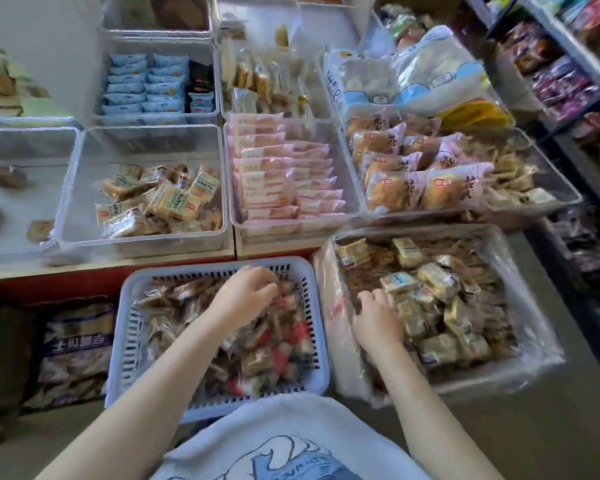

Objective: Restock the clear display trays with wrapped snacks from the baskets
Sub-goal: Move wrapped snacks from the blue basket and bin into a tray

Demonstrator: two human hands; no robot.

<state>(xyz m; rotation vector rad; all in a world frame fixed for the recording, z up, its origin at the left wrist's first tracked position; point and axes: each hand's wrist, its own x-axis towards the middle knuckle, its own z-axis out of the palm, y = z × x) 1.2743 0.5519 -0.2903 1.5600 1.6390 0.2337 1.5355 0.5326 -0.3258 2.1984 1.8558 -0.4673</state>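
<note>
Head view: the left hand (248, 289) reaches into the far end of the blue basket (219, 408), palm down, its fingers (269, 291) curled over mixed wrapped snacks (278, 348); whether they pinch one I cannot tell. The right hand (378, 315) rests in the plastic-lined basket (520, 372) on the right, fingers bent among tan packets (440, 280). Clear trays (146, 242) sit on the table beyond. Packet labels are too blurred to read.
</note>
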